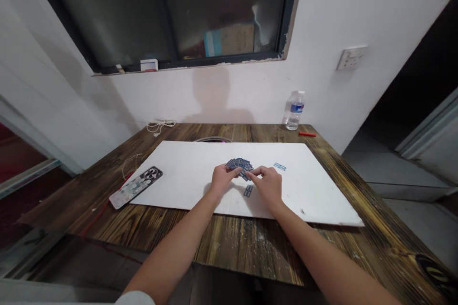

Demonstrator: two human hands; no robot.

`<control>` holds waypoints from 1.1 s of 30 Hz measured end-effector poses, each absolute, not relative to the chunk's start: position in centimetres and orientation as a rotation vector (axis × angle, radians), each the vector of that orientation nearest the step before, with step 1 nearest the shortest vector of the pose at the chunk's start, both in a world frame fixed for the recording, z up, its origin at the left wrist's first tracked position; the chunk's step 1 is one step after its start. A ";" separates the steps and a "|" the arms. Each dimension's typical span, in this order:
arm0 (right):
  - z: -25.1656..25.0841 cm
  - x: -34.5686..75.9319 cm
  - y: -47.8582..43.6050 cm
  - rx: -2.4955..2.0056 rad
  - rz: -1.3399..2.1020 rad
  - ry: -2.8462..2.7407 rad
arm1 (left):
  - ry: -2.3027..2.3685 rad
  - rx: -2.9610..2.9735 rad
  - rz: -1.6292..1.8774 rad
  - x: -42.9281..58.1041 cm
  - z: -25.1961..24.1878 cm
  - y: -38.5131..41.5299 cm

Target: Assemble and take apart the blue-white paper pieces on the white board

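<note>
My left hand (223,178) holds a fan of blue-backed playing cards (239,165) above the white board (179,176). My right hand (267,185) reaches in from the right, its fingertips at the lower edge of the fan. Just below the fan, a small stack of blue-backed cards (248,190) lies on the board. Further right, a pair of similar cards (280,166) lies flat. The board rests on a dark wooden table (246,243).
A phone in a patterned case (136,187) lies at the board's left edge. A water bottle (295,110), a red marker (307,134) and a white cable (161,125) sit at the table's back, against a white wall with a socket (352,57).
</note>
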State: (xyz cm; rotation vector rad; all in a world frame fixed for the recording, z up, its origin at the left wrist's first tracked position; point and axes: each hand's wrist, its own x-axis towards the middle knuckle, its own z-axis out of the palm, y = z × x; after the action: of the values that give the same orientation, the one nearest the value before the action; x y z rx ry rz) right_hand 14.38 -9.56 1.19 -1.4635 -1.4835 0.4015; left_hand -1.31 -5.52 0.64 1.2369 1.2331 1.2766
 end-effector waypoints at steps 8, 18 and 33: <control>1.2 14.4 -9.7 -1.498 0.349 -1.503 | 1.235 1.271 1.257 -1.4 0.3 -5.2; 1.2 14.3 -9.6 -1.458 0.334 -1.495 | 1.204 1.298 1.199 -1.6 0.6 -5.2; 1.2 14.5 -9.4 -1.454 0.303 -1.543 | 1.153 1.296 1.148 -1.8 1.0 -5.4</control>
State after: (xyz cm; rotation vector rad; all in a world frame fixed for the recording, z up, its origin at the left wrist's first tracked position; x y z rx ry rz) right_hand 14.52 -9.41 1.23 -1.4539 -1.5430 0.3025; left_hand -1.77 -5.39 1.00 1.2958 1.1534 1.1481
